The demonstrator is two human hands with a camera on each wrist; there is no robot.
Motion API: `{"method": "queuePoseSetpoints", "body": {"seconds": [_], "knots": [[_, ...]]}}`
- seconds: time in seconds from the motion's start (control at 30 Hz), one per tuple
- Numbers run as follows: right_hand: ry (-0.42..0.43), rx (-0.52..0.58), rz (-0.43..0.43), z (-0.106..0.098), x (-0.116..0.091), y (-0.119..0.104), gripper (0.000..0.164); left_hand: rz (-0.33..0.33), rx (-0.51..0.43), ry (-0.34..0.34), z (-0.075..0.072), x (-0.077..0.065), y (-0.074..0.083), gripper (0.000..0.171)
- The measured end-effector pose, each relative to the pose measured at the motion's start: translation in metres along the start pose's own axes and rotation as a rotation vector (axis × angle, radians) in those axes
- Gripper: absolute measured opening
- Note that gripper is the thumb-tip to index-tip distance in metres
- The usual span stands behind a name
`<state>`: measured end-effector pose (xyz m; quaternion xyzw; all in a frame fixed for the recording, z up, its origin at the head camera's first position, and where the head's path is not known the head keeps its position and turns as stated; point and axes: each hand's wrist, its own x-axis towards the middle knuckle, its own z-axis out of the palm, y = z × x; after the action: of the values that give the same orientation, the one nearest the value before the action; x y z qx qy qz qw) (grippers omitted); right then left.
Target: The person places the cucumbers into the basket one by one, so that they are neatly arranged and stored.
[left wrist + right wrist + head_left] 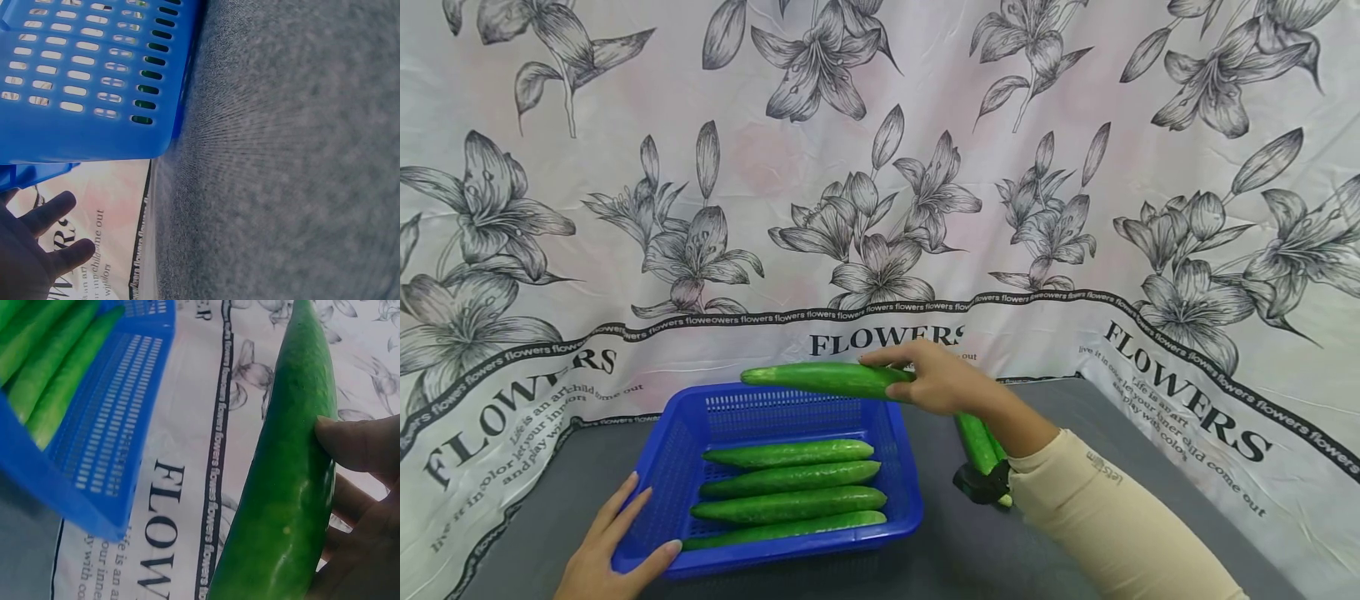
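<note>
My right hand [943,379] grips a long green cucumber [812,378] near one end. It is held roughly level above the back rim of a blue plastic basket [912,492]. In the right wrist view, the thumb [356,440] presses on one side of the cucumber [284,462] and other fingers lie behind it. Several cucumbers [790,504] lie side by side in the basket. My left hand [606,546] rests at the basket's front left corner, thumb by the rim. In the left wrist view, that hand's fingers [53,211] are extended beside the slotted basket wall [75,140].
More cucumbers [977,442] lie on the dark grey tabletop [947,550] right of the basket, partly hidden by the right forearm. A black device [981,483] sits at the right wrist. A white floral cloth [865,208] with printed words hangs behind and at both sides.
</note>
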<state>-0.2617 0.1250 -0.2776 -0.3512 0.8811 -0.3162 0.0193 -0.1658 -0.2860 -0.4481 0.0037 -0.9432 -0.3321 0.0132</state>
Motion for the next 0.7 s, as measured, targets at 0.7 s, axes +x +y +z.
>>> {"method": "queuePoseSetpoints", "body": {"seconds": [0.7], "knots": [[-0.106,0.018,0.012,0.057,0.07,0.003,0.048,-0.051,-0.019,-0.032,-0.002,0.0,0.003,0.089]]}}
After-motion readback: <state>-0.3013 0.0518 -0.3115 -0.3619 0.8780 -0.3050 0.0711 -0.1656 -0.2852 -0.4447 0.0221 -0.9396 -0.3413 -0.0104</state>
